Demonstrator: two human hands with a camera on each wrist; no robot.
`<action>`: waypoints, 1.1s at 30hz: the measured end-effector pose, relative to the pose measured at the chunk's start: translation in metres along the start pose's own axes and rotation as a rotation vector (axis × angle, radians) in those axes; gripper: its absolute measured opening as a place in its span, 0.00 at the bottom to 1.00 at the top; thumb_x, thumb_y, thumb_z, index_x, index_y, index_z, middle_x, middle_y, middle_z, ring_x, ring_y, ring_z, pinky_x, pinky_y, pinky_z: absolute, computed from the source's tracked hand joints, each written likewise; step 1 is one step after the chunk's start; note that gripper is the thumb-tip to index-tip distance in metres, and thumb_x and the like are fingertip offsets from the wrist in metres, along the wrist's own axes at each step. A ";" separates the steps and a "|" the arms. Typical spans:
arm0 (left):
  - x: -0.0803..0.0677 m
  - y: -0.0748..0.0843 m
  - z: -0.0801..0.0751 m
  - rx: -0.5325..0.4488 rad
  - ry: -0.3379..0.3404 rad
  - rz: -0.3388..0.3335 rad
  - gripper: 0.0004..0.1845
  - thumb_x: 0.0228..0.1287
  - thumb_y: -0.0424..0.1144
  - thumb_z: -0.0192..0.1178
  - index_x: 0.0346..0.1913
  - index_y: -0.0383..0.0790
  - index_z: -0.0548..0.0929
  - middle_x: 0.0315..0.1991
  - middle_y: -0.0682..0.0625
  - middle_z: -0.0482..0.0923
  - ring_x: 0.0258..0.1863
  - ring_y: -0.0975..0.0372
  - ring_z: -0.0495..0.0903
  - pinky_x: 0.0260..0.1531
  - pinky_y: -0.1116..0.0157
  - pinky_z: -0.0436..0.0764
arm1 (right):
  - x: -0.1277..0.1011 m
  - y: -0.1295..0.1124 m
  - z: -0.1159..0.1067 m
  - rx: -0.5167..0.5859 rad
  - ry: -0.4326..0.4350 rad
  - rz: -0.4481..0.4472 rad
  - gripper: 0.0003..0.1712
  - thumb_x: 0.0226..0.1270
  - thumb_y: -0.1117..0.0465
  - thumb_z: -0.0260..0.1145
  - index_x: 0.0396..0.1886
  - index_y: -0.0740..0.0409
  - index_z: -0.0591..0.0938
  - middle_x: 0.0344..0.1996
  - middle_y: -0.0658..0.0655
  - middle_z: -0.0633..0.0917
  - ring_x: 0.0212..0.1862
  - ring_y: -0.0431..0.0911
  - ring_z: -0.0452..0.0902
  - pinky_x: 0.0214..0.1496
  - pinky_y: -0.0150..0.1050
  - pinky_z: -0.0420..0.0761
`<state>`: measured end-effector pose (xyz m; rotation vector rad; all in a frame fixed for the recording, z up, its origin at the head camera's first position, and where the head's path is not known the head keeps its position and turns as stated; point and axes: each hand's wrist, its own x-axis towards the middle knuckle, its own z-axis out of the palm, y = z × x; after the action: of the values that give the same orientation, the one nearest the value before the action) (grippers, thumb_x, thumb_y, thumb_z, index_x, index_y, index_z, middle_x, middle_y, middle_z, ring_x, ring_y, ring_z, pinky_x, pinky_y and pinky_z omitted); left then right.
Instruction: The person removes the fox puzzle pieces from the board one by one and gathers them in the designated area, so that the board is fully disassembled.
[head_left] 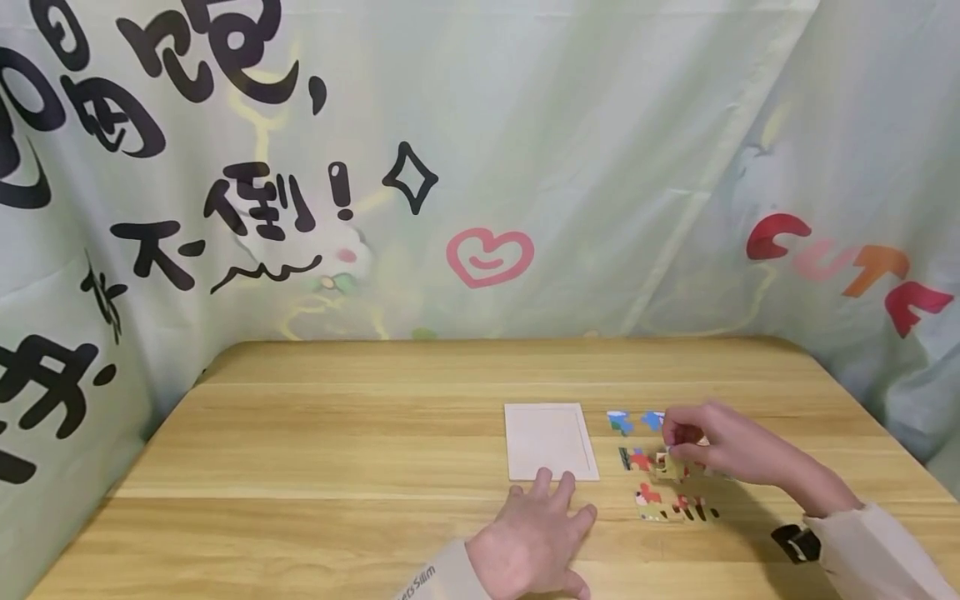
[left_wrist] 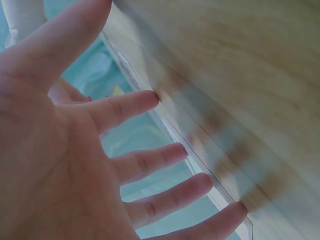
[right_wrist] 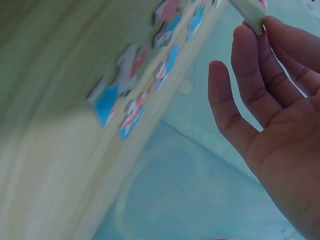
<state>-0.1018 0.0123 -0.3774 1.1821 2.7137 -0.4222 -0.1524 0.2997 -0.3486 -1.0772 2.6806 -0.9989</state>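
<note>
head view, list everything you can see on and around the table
table: one, light wood, fills the lower half of the view
puzzle tray: one, pale and blank, flat near the table's middle
loose puzzle pieces: several, count unclear, blue, red and yellow prints, scattered just right of the tray
held puzzle piece: one, yellowish, pinched above the loose ones
printed curtain: pale green with black characters, a pink heart and red and orange letters, hung behind and beside the table
wrist strap: one, black, on the right wrist
left hand: fingers spread, tips at the tray's near edge
right hand: its grip closed on the held puzzle piece
</note>
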 end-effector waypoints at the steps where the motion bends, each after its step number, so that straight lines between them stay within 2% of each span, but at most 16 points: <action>1: 0.000 0.000 0.000 -0.001 -0.001 0.000 0.44 0.49 0.78 0.60 0.71 0.68 0.69 0.70 0.57 0.62 0.62 0.61 0.62 0.50 0.60 0.81 | -0.002 0.001 0.000 0.002 0.001 0.000 0.15 0.66 0.76 0.65 0.32 0.51 0.77 0.23 0.40 0.75 0.24 0.33 0.69 0.21 0.33 0.71; 6: -0.001 0.000 0.000 -0.013 0.002 0.003 0.44 0.49 0.78 0.60 0.71 0.68 0.70 0.68 0.57 0.62 0.62 0.60 0.62 0.51 0.58 0.81 | -0.015 0.004 -0.002 0.004 0.003 0.028 0.15 0.67 0.76 0.65 0.32 0.51 0.78 0.25 0.40 0.77 0.25 0.35 0.71 0.22 0.33 0.71; 18: 0.001 0.000 -0.001 -0.017 0.002 0.007 0.45 0.49 0.78 0.60 0.71 0.67 0.70 0.68 0.57 0.62 0.62 0.60 0.62 0.50 0.59 0.81 | -0.048 0.020 -0.005 0.054 -0.001 0.014 0.19 0.58 0.83 0.63 0.29 0.53 0.79 0.25 0.40 0.78 0.28 0.29 0.69 0.19 0.32 0.68; 24: -0.001 -0.002 0.000 -0.028 -0.006 -0.004 0.45 0.49 0.77 0.60 0.72 0.67 0.70 0.68 0.57 0.62 0.63 0.60 0.62 0.51 0.58 0.81 | -0.054 0.031 -0.001 0.079 -0.024 -0.001 0.20 0.53 0.85 0.63 0.29 0.55 0.79 0.24 0.41 0.78 0.27 0.28 0.66 0.18 0.30 0.66; 28: -0.003 -0.002 0.001 -0.028 -0.007 -0.014 0.45 0.50 0.78 0.60 0.72 0.67 0.69 0.68 0.57 0.62 0.63 0.59 0.62 0.52 0.57 0.80 | -0.056 0.036 0.002 0.068 -0.025 0.001 0.19 0.54 0.84 0.64 0.28 0.55 0.79 0.25 0.39 0.78 0.27 0.29 0.67 0.20 0.31 0.67; 33: -0.003 -0.002 0.001 -0.010 -0.006 -0.016 0.44 0.51 0.78 0.58 0.72 0.68 0.68 0.70 0.57 0.60 0.66 0.59 0.61 0.60 0.61 0.73 | -0.059 0.041 0.000 0.042 -0.025 0.031 0.17 0.57 0.82 0.67 0.29 0.54 0.79 0.27 0.37 0.77 0.28 0.29 0.70 0.22 0.32 0.70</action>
<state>-0.1009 0.0084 -0.3767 1.1551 2.7185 -0.4132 -0.1321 0.3600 -0.3821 -1.0301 2.6366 -1.0247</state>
